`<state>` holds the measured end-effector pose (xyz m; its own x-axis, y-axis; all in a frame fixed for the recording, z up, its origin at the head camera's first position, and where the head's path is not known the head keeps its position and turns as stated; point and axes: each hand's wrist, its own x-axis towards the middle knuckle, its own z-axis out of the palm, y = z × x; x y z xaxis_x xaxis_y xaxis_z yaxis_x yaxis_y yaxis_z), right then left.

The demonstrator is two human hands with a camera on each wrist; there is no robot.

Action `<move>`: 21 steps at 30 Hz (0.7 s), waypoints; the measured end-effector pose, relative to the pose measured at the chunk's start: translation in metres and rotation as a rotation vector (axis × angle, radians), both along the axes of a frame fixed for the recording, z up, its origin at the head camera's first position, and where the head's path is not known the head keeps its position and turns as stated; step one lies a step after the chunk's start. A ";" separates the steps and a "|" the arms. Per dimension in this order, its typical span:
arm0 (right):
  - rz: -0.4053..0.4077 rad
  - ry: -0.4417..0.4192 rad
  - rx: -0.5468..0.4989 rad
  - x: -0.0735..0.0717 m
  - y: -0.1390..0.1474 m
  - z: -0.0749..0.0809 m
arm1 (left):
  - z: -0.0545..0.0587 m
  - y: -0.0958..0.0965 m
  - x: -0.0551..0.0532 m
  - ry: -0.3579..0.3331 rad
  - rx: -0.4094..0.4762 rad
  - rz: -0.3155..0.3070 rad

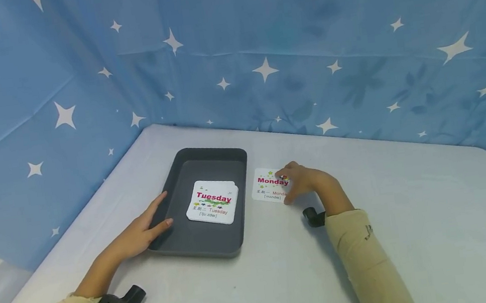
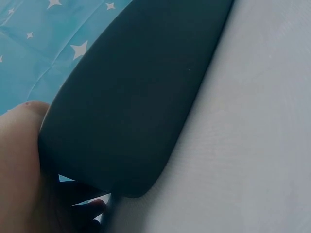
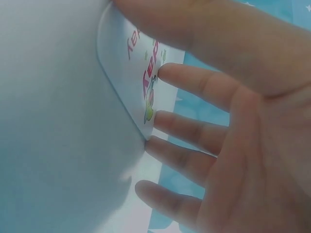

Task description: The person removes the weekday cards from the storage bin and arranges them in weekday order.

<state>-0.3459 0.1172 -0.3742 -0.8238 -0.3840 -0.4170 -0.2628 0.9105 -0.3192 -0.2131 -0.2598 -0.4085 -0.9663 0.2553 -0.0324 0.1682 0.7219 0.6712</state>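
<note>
Just below frame centre, my right hand (image 1: 306, 180), fingers apart, touched the Monday card (image 1: 265, 185), seemingly a pickup; I judged a pinch needed. My left hand (image 1: 137, 237) gripped the tray (image 1: 208, 239).

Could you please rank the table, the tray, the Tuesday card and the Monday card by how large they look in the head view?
1. Table
2. Tray
3. Tuesday card and Monday card, unranked: the Tuesday card shows more surface, but the Monday card is partly covered and seems farther away.
</note>
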 end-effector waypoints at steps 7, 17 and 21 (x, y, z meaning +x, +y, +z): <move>0.008 -0.004 0.017 -0.001 -0.002 0.002 | 0.000 -0.001 0.001 0.006 -0.003 0.000; 0.033 0.135 -0.046 0.008 -0.012 0.015 | 0.001 -0.001 0.001 0.015 -0.006 -0.001; 0.059 0.197 -0.122 0.015 -0.025 0.021 | 0.001 0.000 0.001 0.014 -0.004 -0.002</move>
<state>-0.3309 0.0918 -0.3529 -0.8593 -0.4716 -0.1980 -0.3828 0.8497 -0.3627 -0.2118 -0.2595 -0.4074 -0.9661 0.2573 -0.0195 0.1795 0.7242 0.6659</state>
